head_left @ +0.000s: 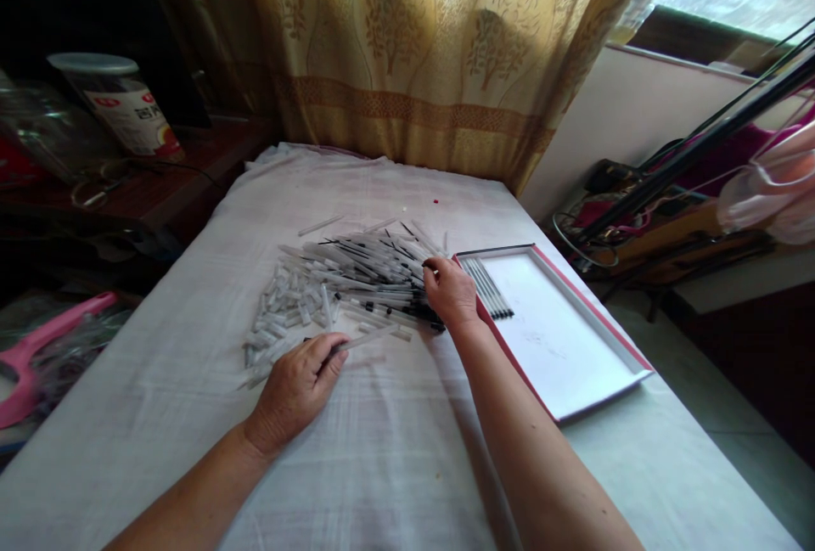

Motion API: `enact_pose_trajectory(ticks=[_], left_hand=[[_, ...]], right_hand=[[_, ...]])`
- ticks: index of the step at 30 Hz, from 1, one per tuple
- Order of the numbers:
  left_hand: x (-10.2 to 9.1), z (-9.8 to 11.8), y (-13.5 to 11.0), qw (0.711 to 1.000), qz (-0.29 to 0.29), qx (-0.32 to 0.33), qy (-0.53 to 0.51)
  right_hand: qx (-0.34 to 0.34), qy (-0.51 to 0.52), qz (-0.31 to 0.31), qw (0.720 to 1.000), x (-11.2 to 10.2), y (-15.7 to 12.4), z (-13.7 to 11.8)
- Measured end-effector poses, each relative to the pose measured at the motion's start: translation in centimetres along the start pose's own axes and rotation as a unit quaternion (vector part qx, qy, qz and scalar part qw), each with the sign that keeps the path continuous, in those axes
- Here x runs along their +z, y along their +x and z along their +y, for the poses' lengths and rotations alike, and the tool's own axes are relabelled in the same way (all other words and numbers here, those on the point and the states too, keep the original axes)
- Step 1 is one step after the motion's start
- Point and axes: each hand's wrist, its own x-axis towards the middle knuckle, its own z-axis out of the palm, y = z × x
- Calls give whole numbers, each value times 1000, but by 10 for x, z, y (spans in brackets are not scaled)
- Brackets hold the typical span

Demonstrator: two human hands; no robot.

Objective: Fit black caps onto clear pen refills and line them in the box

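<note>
My left hand [299,381] is closed around one end of a clear pen barrel [373,336], which points to the right just above the cloth. At the right edge of a heap of pen parts [356,262], my right hand [454,292] has its fingers pinched together; what they hold is hidden. The heap mixes thin dark refills with clear barrels. Short clear pen caps [283,313] lie loose on its left side. Beside my right hand is a shallow red-edged box [573,330], with a row of black-ended pens [489,289] lined up along its left wall.
A white cloth [382,475] covers the table. At the left are a lidded canister [131,109] on a dark cabinet and a pink-handled item [57,334]. A patterned curtain [407,42] hangs behind. Black poles [700,143] slant at the right.
</note>
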Motion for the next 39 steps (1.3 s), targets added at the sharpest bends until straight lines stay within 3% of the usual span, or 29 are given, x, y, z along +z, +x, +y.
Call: enact_pose_trajectory(ticks=[2, 5, 10, 13, 17, 23, 32, 39], left_hand=[[0, 0, 0, 1000, -1, -6, -5], [0, 0, 2, 1000, 1, -13, -15], [-1, -1, 3, 1000, 5, -21, -22], [-1, -2, 3, 1000, 4, -19, -19], [-3, -1, 3, 1000, 6, -26, -15], [-4, 1, 4, 998, -5, -54, -19], [-6, 1, 5, 998, -11, -62, -21], [-4, 2, 4, 999, -7, -23, -24]], right_hand=[[27, 111, 78, 990, -5, -10, 8], [78, 317, 153, 933, -17, -33, 17], [166, 520, 177, 819, -36, -74, 20], [197, 569, 169, 780, -42, -86, 18], [215, 609, 148, 749, -45, -89, 18], [234, 621, 128, 737, -43, -90, 20], [239, 591, 131, 759, -46, -91, 24], [229, 591, 82, 769, -41, -94, 20]])
